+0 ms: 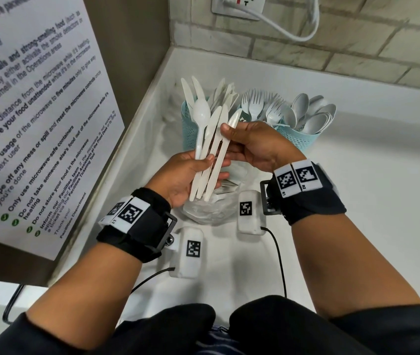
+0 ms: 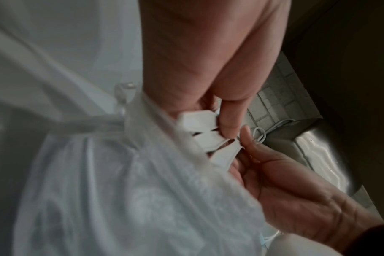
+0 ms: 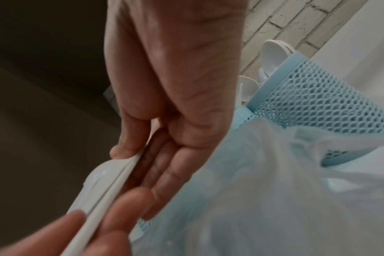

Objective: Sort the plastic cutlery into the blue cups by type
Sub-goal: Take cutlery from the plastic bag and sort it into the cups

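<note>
My left hand (image 1: 196, 165) grips a fanned bundle of white plastic cutlery (image 1: 211, 139), several knives and one spoon, by the handles. The handle ends (image 2: 200, 121) show under its thumb in the left wrist view. My right hand (image 1: 239, 139) pinches the rightmost knife (image 3: 112, 190) of that bundle between thumb and fingers. Behind stand three blue mesh cups: the left cup (image 1: 191, 129) with knives, the middle cup with forks (image 1: 255, 106), largely hidden by my right hand, and the right cup (image 1: 303, 139) with spoons (image 3: 272, 50).
A crumpled clear plastic bag (image 1: 203, 213) lies on the white counter (image 1: 357, 201) beneath my hands. A notice board (image 1: 37, 111) lines the left wall. A socket with a white cable (image 1: 293, 29) sits on the brick wall behind the cups.
</note>
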